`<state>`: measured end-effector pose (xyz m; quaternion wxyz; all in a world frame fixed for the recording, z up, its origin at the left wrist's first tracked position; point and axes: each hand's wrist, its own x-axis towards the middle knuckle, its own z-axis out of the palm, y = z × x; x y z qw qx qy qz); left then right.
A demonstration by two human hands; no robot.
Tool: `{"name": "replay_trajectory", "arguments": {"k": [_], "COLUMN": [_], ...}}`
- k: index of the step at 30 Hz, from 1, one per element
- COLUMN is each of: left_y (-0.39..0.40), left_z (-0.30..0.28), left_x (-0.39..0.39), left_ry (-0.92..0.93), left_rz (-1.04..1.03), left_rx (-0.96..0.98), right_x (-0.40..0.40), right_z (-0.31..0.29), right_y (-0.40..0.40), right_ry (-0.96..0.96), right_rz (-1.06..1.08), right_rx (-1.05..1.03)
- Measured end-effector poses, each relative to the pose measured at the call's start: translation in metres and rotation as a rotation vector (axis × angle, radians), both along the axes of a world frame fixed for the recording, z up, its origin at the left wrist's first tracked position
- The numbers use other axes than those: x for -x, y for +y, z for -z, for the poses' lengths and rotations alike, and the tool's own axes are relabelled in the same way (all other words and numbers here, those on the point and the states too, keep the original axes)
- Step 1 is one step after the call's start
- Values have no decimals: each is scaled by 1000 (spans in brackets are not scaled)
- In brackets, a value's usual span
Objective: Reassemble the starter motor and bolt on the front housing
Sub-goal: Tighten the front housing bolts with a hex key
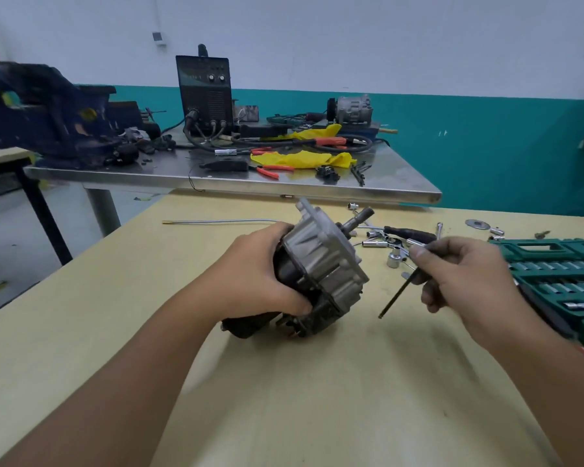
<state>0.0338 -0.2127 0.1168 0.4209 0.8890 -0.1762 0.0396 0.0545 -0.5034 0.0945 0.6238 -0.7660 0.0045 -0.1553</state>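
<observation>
Reassembly midway: left hand (260, 274) grips the starter motor (317, 274), tilted on the worktop (317, 399), front housing (327, 251) already seated. Right hand (466, 274), beside the motor, pinches a long bolt (397, 294), apparently not yet threaded.

Pale yellow table (284, 399): starter motor (321, 264) resting on it, loose sockets (394, 257), a ratchet handle (410, 232), a thin metal rod (216, 222), a green socket case (560, 281), possibly a washer (477, 224).
</observation>
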Motion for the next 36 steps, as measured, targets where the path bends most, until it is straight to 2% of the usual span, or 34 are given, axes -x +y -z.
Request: {"name": "replay_trajectory", "arguments": {"k": [4, 6, 8, 10, 12, 14, 18, 21, 23, 25, 27, 29, 33, 36], "left_y": [-5, -3, -2, -5, -9, -9, -5, -6, -6, -9, -15, -19, -27, -48], "left_z": [4, 5, 5, 6, 8, 9, 16, 22, 22, 21, 20, 18, 20, 20], "left_x": [0, 1, 3, 2, 1, 0, -2, -5, -6, -6, -4, -1, 4, 13], "left_ry": [-6, 15, 59, 147, 330, 509, 595, 624, 631, 607, 545, 459, 251, 333], "left_rz": [-133, -186, -250, -323, -345, -303, -204, -153, -124, -65, -16, -59, -205, -206], "left_rx": [55, 173, 395, 706, 1042, 1288, 1522, 1630, 1671, 1637, 1518, 1370, 1115, 1047], "right_x": [-1, -1, -1, -1, -2, -2, -2, 2, 8, 16, 25, 30, 19, 7], "right_z": [11, 14, 14, 16, 19, 23, 25, 21, 17, 14, 12, 11, -6, -22], "right_y": [-7, -12, -17, -19, -16, -13, -11, -9, -2, 9, 23, 38, 56, 62], "right_ry": [39, 51, 51, 75, 120, 158, 179, 63, -47, -91, -100, -115, 19, 201], "right_rz": [20, 29, 53, 53, 20, 4, -20, 77, 66, -39, -222, -376, -562, -649], "right_rx": [159, 168, 141, 154, 210, 271, 454, 578, 497, 352, 194, 52, -136, -219]}}
